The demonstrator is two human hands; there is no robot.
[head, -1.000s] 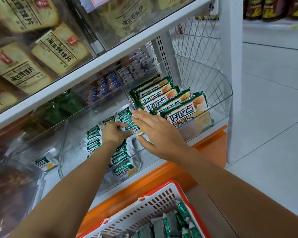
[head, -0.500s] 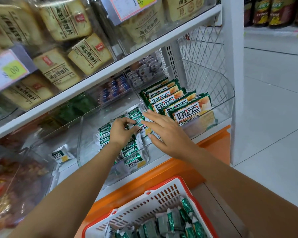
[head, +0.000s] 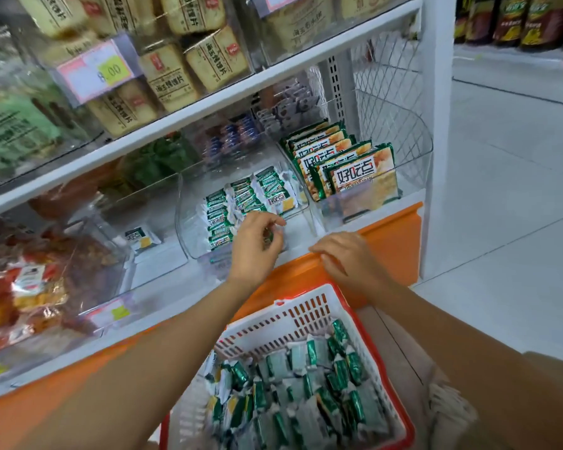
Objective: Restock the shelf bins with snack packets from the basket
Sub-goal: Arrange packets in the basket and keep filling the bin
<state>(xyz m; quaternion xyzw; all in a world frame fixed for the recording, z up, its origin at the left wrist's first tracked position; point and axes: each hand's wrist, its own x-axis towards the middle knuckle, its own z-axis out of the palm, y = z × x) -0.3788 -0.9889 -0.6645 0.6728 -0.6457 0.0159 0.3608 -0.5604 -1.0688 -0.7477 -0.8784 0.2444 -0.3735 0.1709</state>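
Observation:
A clear shelf bin point(head: 189, 228) on the lower shelf holds rows of small green-and-white snack packets point(head: 241, 196). My left hand point(head: 257, 245) is at the bin's front, fingers curled round a packet in the front row. Outside the bin, my right hand point(head: 348, 258) hovers over the orange ledge point(head: 394, 228) with loosely curled fingers, holding nothing. Below my arms stands a white basket with a red rim point(head: 290, 316), holding several of the same packets point(head: 293, 384).
The bin to the right holds larger green-and-orange packs point(head: 355, 170). In the bin to the left lies a single small packet point(head: 140, 237). Yellow biscuit packs point(head: 176, 69) fill the shelf above. A white upright point(head: 436, 125) ends the shelf, with open floor beyond.
My right hand has come out of the bin and down to the orange ledge. My left hand has slid to the bin's front. The view has tilted down, showing more of the basket.

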